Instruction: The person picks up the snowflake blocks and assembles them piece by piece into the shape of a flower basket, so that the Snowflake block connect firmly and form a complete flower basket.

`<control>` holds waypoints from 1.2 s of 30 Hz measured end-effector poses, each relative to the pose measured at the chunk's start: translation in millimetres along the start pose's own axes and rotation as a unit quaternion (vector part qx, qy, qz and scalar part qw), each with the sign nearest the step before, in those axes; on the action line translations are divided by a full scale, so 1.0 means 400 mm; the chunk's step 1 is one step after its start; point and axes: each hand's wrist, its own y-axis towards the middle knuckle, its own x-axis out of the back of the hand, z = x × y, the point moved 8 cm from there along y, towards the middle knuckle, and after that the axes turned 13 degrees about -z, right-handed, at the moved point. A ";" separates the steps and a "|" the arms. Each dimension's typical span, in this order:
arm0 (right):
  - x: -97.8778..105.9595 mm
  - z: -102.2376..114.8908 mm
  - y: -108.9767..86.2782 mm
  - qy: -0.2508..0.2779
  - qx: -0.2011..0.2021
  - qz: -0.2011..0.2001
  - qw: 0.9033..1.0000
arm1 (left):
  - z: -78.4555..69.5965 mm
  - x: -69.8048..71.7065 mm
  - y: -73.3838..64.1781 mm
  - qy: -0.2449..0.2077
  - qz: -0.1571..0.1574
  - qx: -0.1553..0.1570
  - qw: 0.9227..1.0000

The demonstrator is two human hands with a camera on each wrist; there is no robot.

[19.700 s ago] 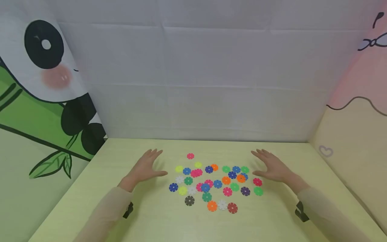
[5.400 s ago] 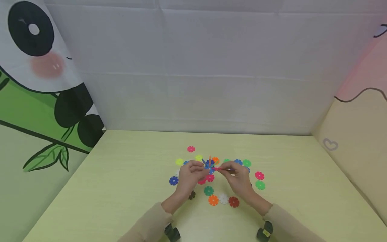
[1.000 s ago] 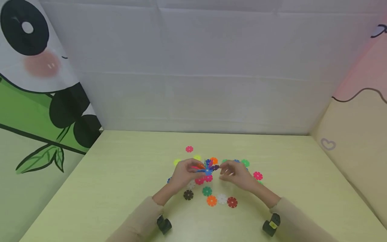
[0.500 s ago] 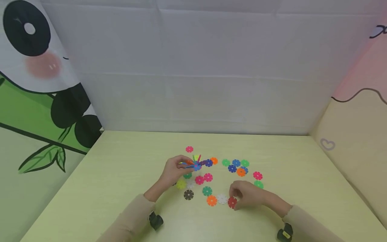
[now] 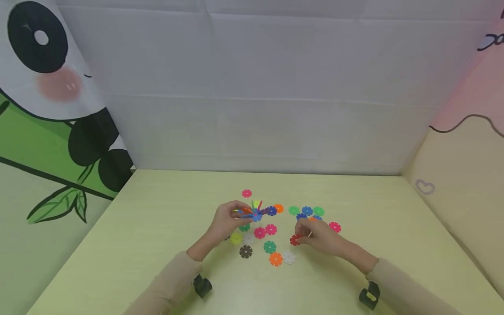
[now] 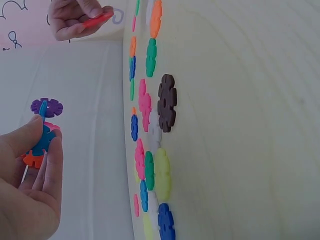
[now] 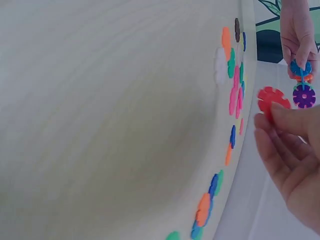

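In the head view my left hand [image 5: 225, 221] grips a cluster of interlocking discs [image 5: 257, 215] joined at their notches. The left wrist view shows a blue disc [image 6: 41, 144] between thumb and fingers, a purple disc [image 6: 52, 108] sticking out at the top and an orange one [image 6: 33, 161] below. Part of the cluster is hidden by the fingers. To the right, my right hand [image 5: 320, 237] pinches a single red notched disc [image 5: 294, 239] by its edge. The right wrist view has that red disc [image 7: 270, 95] raised off the table, apart from the cluster.
Loose notched discs in several colours lie flat on the pale table [image 5: 177, 192]. Nearest the front are an orange disc [image 5: 276, 259], a white disc [image 5: 289, 257] and a dark brown disc [image 5: 246, 251]. A white backdrop [image 5: 275, 109] rises behind the table.
Both hands began empty above the loose discs; the cluster and purple disc came later. Since half a second ago, my right hand has lifted the red disc from the front and moved it farther back.
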 end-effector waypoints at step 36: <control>-0.006 0.141 0.065 -0.019 0.217 -0.332 0.918 | -0.046 -0.040 -0.032 -0.068 -0.058 0.009 0.996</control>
